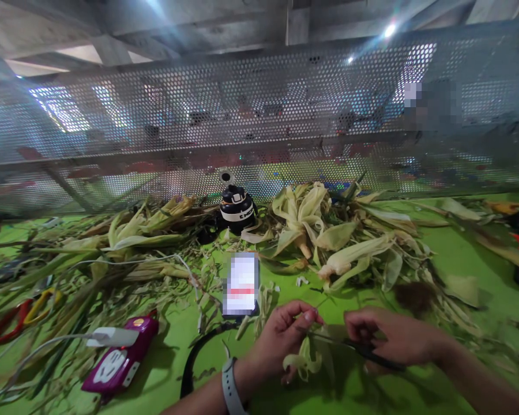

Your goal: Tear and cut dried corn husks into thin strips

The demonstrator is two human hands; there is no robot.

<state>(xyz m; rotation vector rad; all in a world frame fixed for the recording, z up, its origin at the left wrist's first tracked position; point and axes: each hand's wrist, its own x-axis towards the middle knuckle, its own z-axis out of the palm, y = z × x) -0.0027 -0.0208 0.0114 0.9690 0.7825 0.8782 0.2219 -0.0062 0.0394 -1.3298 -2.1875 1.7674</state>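
My left hand point(285, 328), with a pale watch band at its wrist, pinches a curled strip of pale corn husk point(305, 360). The strip hangs below the fingertips in several loops. My right hand point(389, 334) is closed around the dark handle of a slim tool point(383, 358). Its thin metal end reaches left to the husk at my left fingertips. Whether the tool is a knife or scissors I cannot tell. Just beyond my left hand, narrow cut husk strips point(263, 308) lie beside a phone point(242, 285) with a lit, blurred screen.
Corn husks point(303, 213) are heaped at the back, more point(142, 227) at left. A dark bottle point(237, 210) stands between them. At left lie a purple power bank point(127, 357) with a white cable and scissors with red and yellow handles point(26, 314). A perforated screen point(251, 121) rises behind.
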